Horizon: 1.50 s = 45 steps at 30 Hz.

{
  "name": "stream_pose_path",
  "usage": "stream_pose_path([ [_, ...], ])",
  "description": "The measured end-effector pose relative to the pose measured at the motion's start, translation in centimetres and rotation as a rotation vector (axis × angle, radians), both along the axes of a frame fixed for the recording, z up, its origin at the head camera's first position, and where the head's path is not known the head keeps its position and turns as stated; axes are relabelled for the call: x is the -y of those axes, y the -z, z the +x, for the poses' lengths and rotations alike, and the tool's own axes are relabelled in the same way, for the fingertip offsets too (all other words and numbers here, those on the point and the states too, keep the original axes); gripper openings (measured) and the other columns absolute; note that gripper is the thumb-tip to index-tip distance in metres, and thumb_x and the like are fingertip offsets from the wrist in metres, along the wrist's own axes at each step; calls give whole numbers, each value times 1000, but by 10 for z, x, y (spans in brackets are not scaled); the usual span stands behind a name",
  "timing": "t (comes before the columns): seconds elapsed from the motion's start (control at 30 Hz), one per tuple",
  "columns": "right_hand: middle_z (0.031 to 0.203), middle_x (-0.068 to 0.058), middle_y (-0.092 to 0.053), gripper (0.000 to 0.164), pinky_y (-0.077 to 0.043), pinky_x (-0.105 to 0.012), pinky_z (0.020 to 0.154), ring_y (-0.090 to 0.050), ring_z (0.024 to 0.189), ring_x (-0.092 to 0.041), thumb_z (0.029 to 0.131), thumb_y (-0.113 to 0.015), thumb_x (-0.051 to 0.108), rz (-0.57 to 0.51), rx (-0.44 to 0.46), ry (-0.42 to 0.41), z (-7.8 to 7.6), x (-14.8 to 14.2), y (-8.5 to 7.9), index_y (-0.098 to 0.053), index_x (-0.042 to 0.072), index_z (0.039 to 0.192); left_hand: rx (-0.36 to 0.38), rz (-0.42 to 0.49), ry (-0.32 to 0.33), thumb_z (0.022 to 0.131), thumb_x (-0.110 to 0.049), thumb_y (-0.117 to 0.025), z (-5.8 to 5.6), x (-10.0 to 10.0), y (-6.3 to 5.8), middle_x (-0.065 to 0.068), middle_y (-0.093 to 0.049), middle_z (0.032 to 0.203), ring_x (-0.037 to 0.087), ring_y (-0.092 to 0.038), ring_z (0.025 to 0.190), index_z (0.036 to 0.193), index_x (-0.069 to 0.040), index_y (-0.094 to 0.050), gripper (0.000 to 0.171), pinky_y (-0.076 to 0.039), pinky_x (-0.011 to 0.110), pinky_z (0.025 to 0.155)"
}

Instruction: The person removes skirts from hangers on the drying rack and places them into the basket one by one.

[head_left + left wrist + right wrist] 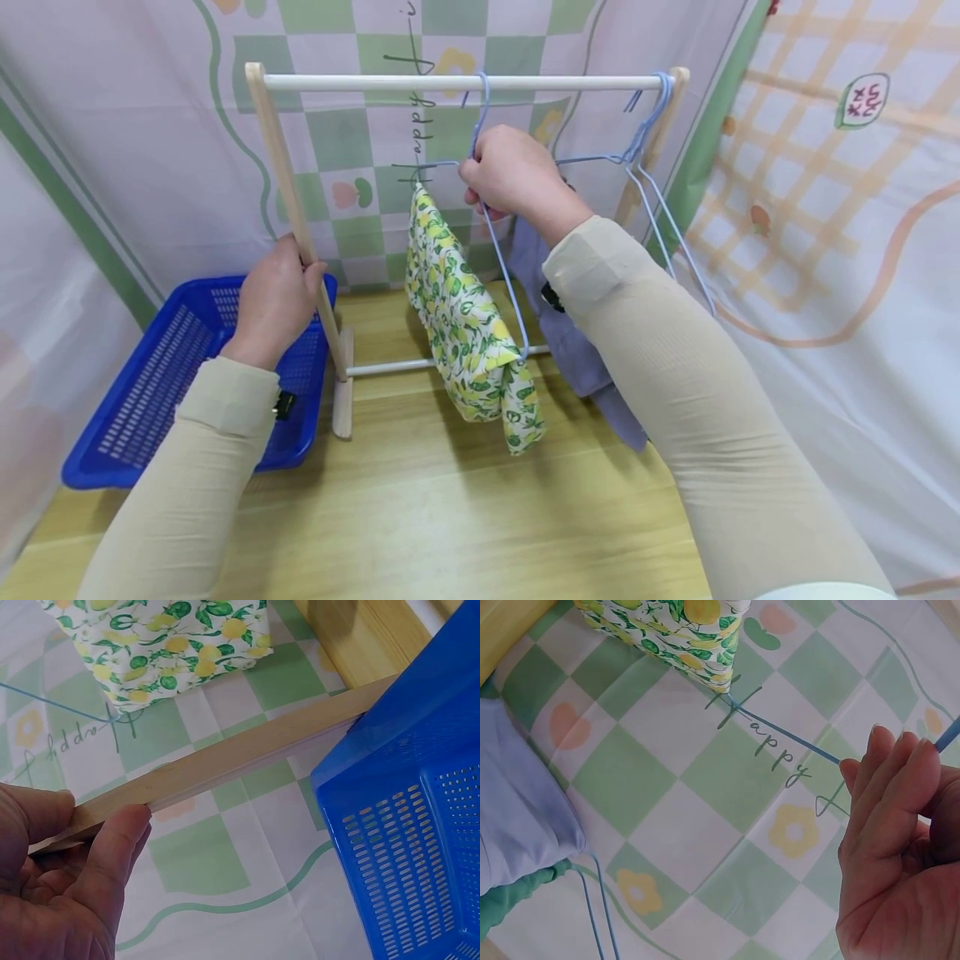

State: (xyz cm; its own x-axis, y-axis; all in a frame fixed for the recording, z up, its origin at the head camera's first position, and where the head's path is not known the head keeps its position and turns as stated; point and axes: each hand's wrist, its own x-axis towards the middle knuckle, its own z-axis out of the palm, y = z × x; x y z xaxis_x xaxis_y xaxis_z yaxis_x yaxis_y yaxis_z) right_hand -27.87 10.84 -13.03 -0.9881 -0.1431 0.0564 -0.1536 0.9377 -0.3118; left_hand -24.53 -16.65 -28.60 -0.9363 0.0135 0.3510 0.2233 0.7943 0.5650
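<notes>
A blue wire hanger (504, 265) hooks over the white rail of a small clothes rack (360, 82). My right hand (517, 171) pinches this hanger just below its hook. Draped over the hanger's lower bar is a lemon-print cloth (465, 321), white with yellow and green; the right wrist view shows the cloth (679, 634) away from the fingers. My left hand (276, 292) grips the rack's wooden left post (288, 179), with thumb and fingers on either side of the post (225, 761) in the left wrist view.
A blue perforated basket (142, 400) stands left of the rack on the wooden table (442, 517). More blue hangers (652, 137) hang at the rail's right end. Lavender clothing (558, 333) hangs partly behind my right arm, with green fabric (525, 896) beside it. A checkered curtain (330, 137) backs the rack.
</notes>
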Motion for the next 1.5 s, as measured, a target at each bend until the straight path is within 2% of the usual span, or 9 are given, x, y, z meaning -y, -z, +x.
stream_pose_path([
  [0.33, 92, 2, -74, 33, -51, -29, 76, -74, 77, -17, 110, -39, 28, 1, 13, -6, 0, 5, 0, -66, 12, 102, 1, -1, -7, 111, -22, -52, 0, -1, 0, 27, -66, 105, 42, -68, 86, 125, 4, -53, 30, -54, 54, 69],
  [0.93, 88, 2, -73, 34, -52, -28, 70, -68, 65, -13, 111, -40, 30, -26, 12, -11, 1, 11, 3, -66, 12, 98, -12, 9, -12, 111, -21, -53, 1, -1, 0, 27, -66, 106, 43, -68, 89, 124, 4, -53, 28, -55, 55, 73],
  [1.5, 85, 4, -74, 35, -51, -26, 65, -68, 66, -14, 110, -39, 30, -6, 9, -18, 1, 19, 3, -67, 14, 96, -20, 9, -10, 110, -20, -53, 1, -1, 0, 28, -66, 108, 44, -68, 90, 125, 5, -53, 29, -55, 56, 73],
])
